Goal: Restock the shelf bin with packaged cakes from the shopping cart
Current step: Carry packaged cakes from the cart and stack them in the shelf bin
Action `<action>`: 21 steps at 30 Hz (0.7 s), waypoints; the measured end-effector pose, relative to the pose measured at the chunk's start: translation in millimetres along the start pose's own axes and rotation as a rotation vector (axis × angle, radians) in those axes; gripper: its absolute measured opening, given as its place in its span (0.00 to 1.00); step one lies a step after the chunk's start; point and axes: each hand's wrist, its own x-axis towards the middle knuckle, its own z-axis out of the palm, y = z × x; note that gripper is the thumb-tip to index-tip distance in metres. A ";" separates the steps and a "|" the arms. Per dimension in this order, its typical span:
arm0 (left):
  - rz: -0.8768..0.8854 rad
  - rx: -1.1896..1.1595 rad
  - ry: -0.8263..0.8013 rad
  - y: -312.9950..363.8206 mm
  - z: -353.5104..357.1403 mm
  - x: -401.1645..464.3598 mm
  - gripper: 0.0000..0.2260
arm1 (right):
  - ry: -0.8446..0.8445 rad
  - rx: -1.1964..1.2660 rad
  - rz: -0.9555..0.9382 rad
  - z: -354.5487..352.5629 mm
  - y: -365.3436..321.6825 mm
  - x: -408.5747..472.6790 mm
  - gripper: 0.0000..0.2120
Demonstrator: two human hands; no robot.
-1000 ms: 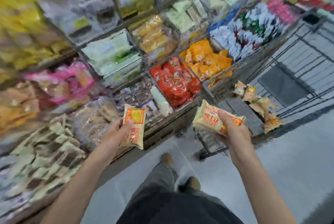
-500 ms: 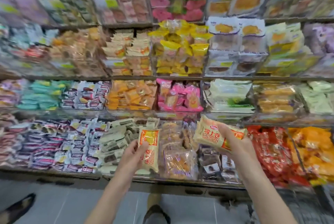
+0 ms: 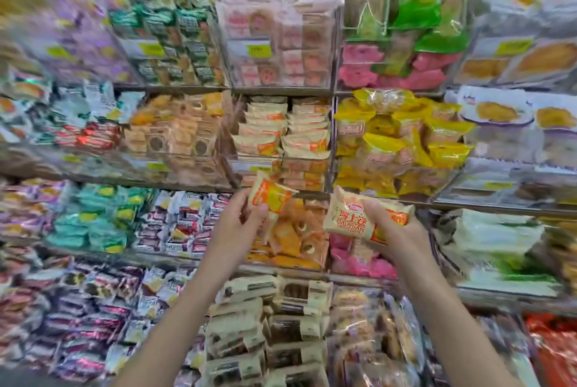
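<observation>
My left hand [image 3: 242, 220] grips a cream and orange packaged cake [image 3: 270, 196], raised just below a clear shelf bin [image 3: 249, 165]. That bin holds stacked packets of the same cream and orange kind [image 3: 285, 129]. My right hand [image 3: 395, 232] holds a second packaged cake [image 3: 351, 218], cream with red lettering, to the right and slightly lower, apart from the bin. The shopping cart is out of view.
Shelves of clear bins fill the whole view: yellow packets [image 3: 402, 137] right of the target bin, pink packets [image 3: 281, 33] above it, orange ones [image 3: 290, 236] below, brown and cream packets [image 3: 265, 324] lower down. Left side is blurred.
The view has swung from the cart and floor up to the shelves. Both hands, each holding its cake, have risen toward the bin of matching packets.
</observation>
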 end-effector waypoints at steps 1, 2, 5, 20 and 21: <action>0.056 0.037 -0.001 5.5 -6.6 17.8 0.04 | -0.013 -0.003 -0.004 7.1 0.1 5.1 0.20; 0.123 0.081 0.001 11.7 -12.7 35.1 0.04 | -0.024 -0.006 -0.005 13.2 -0.1 9.9 0.19; 0.344 0.293 0.043 29.3 -26.4 86.9 0.04 | -0.027 -0.020 0.013 24.1 0.2 24.0 0.19; 0.155 0.678 -0.286 55.0 66.1 282.4 0.17 | 0.054 -0.060 0.095 25.4 -4.9 54.3 0.29; 0.120 0.675 -0.310 47.4 71.8 285.3 0.17 | 0.058 -0.059 0.098 23.8 -3.8 54.7 0.30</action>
